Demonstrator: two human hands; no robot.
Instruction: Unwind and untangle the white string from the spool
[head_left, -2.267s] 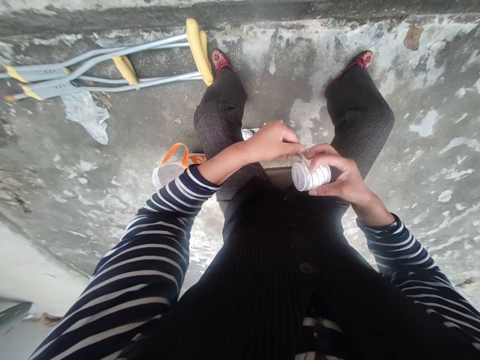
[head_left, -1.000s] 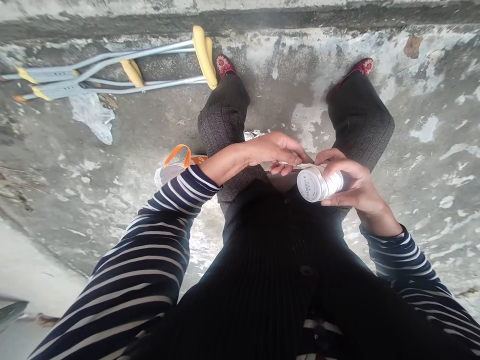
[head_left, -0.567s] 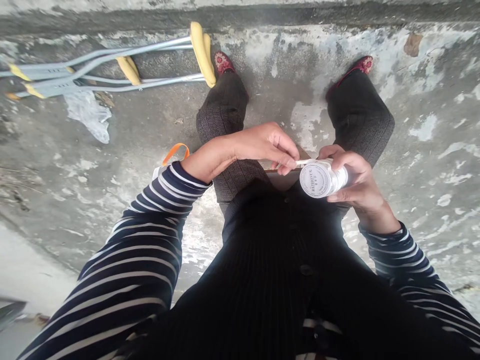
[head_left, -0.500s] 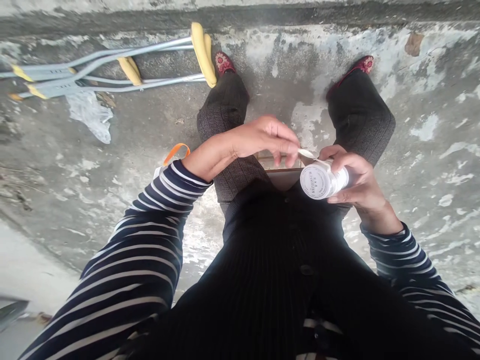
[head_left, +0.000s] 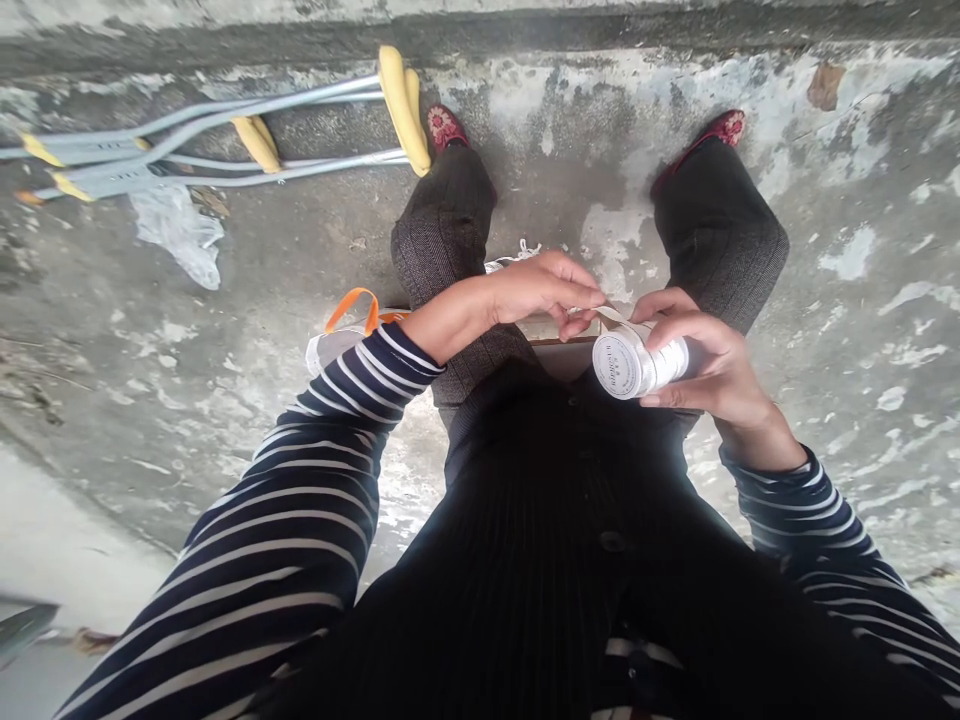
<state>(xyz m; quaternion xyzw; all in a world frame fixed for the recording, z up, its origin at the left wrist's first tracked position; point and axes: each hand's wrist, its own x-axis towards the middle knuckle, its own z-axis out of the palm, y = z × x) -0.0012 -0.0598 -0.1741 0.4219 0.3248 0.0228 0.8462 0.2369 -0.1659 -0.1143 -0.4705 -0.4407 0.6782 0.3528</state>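
Observation:
I sit with knees apart, hands above my lap. My right hand [head_left: 694,360] is wrapped round a white spool [head_left: 634,365] lying sideways, its round labelled end towards me. My left hand [head_left: 544,290] is just left of it, fingers pinched on a thin white strip [head_left: 611,313] that runs from the spool's top. The two hands almost touch. Both arms wear dark blue and white striped sleeves.
Grey crutches with yellow pads [head_left: 225,150] lie on the stained concrete floor at upper left, a crumpled clear plastic bag [head_left: 180,235] below them. A white bag with orange handles [head_left: 345,335] sits by my left leg. Red patterned shoes [head_left: 442,125] show beyond my knees.
My left hand has kept working the white strip at the spool's top, shifting slightly up and back. The spool has turned a little in my right hand, its labelled end facing me more.

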